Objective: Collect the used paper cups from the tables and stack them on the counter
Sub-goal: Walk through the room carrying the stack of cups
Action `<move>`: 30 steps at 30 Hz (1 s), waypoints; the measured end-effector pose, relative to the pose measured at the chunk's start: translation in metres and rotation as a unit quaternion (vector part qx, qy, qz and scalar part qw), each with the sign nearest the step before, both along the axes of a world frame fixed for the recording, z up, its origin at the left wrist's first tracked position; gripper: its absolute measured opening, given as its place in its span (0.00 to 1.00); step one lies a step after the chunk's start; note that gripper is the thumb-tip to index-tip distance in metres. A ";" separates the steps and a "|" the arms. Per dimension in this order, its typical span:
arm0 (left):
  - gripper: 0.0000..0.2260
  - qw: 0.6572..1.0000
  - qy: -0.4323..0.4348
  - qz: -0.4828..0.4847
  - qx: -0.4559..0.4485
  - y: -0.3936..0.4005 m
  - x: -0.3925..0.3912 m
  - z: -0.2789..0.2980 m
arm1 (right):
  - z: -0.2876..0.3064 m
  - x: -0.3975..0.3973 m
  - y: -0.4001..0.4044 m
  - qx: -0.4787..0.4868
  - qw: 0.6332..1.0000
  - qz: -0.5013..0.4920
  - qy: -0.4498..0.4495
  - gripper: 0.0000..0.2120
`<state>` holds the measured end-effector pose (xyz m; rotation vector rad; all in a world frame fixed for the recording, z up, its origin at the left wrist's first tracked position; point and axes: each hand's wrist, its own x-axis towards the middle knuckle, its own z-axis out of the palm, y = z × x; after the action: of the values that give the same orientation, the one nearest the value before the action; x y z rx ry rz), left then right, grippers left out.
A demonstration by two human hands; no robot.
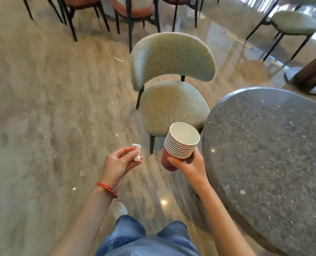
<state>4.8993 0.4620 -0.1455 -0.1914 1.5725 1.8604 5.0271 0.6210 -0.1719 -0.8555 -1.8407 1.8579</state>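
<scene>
My right hand (189, 166) grips a stack of several nested paper cups (179, 146), white inside with red walls, tilted so the open mouth faces up and away from me. It hovers just left of the round dark stone table (267, 163). My left hand (119, 162), with a red bead bracelet on the wrist, pinches a small crumpled white tissue (137, 154) between its fingertips, above the floor. No counter shows in the head view.
A pale green upholstered chair (172, 85) stands straight ahead at the table's left edge. More chairs with dark legs (135, 13) stand farther back, and a green stool (294, 23) at the far right. A table pedestal (312, 76) is at the right. Glossy floor spreads to the left.
</scene>
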 end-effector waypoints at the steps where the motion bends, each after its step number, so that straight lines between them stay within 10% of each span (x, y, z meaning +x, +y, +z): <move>1: 0.03 1.000 0.000 0.017 0.003 -0.015 -0.012 0.002 | 0.002 -0.017 -0.011 -0.001 1.000 0.014 0.004 0.27; 16: 0.02 0.976 0.016 0.217 0.000 -0.202 -0.166 0.002 | 0.010 -0.242 -0.169 0.017 0.972 0.235 -0.017 0.27; 30: 0.02 0.953 0.019 0.302 -0.018 -0.199 -0.344 -0.026 | -0.008 -0.457 -0.158 0.013 0.951 0.307 -0.023 0.25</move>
<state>4.5555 0.2631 -0.1718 -0.7264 1.6972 2.2971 4.5701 0.4630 -0.1799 -0.3233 -2.3425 2.1594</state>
